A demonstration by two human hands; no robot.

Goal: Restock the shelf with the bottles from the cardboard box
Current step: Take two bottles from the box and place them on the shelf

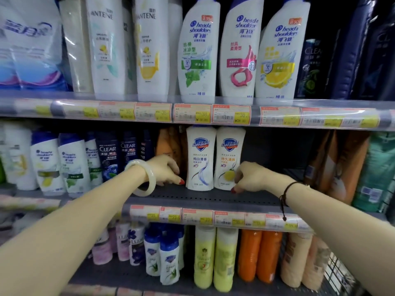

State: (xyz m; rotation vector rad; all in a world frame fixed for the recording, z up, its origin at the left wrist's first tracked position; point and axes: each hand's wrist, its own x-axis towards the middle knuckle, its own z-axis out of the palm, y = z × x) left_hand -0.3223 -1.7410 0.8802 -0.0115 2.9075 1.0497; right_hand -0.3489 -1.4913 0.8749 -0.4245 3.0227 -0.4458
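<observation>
Bottles [214, 159] stand upright as a pair on the middle shelf [205, 198]; we flank them, left hand [165, 170] and right hand [254, 178] curled loosely, gripping nothing. Next we likely square them; the box is unseen.

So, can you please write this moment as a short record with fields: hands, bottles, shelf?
left hand: empty, fingertips on the shelf beside the left Safeguard bottle
right hand: fingers at the base of the right Safeguard bottle
bottles: two, white, upright, side by side
middle shelf: bare to the right of the bottles
cardboard box: not in view
</observation>
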